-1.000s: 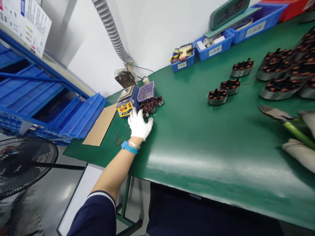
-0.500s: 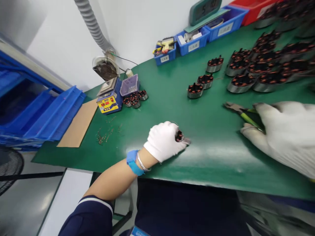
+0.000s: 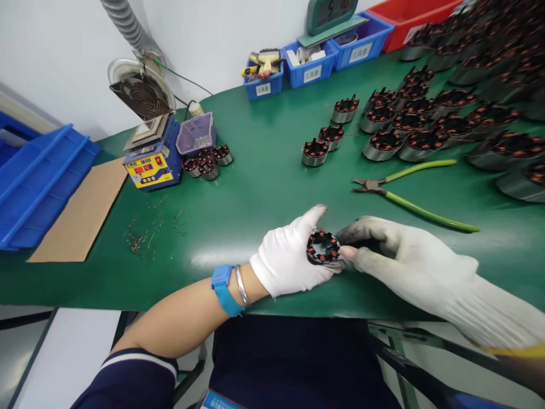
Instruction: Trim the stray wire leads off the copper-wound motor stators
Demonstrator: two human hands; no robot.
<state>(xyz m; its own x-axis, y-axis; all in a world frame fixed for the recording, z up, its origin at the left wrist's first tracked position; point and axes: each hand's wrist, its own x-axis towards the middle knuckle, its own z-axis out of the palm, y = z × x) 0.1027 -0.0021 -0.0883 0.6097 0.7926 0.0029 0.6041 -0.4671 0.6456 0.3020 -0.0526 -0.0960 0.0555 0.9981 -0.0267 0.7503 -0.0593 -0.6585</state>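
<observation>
In the head view my left hand (image 3: 289, 255), in a white glove, holds a small motor stator (image 3: 313, 255) with copper windings. Its ring is tilted so that the open centre faces me, and the left thumb points up beside it. My right hand (image 3: 395, 255), in a white glove with darkened fingertips, has its thumb and forefinger at the stator's right edge. The bare thumb tip touches the ring. Beyond the right hand, cutting pliers (image 3: 419, 207) with green handles lie on the green table, jaws slightly apart and pointing left.
Many stators (image 3: 419, 145) stand at right. Smaller stators (image 3: 208, 167) sit by a purple tray (image 3: 181, 139) and a blue device (image 3: 155, 170). Wire scraps (image 3: 136, 241) lie at left near cardboard (image 3: 80, 210). Blue boxes (image 3: 264, 90) and a red bin (image 3: 402, 28) line the back.
My right hand has let go of the pliers, which now lie on the table, and has come left to the stator. My left hand has turned, showing the ring's opening. The view has shifted right.
</observation>
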